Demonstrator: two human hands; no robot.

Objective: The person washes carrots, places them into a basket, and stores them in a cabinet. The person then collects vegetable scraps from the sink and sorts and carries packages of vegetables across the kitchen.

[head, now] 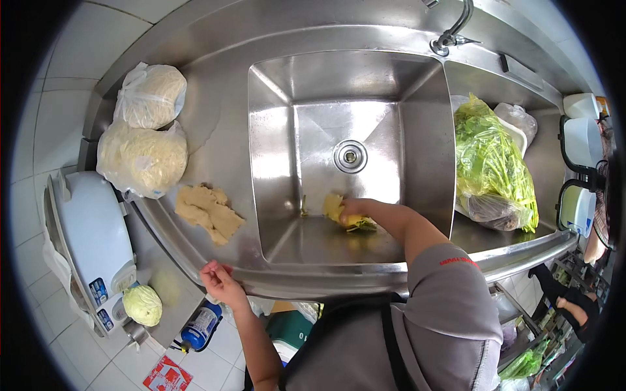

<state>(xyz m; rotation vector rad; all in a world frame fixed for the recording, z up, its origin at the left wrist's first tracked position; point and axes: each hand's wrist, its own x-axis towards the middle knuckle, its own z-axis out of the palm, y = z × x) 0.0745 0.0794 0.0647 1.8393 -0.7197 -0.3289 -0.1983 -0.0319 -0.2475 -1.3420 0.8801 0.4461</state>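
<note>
My right hand reaches down into a deep stainless steel sink basin and grips a yellow cloth or sponge; which of the two I cannot tell. Green leafy scraps lie under and beside its fingers, and a small green scrap lies to the left on the basin floor. The round drain is beyond the hand. My left hand is at the sink's front rim, its fingers curled; whether they hold anything small is unclear. A crumpled tan cloth lies on the steel drainboard above it.
Two knotted plastic bags stand on the left drainboard. A bag of leafy greens fills much of the right basin. A faucet rises behind. Lower left are a cabbage and a blue cylinder. Another person is at far right.
</note>
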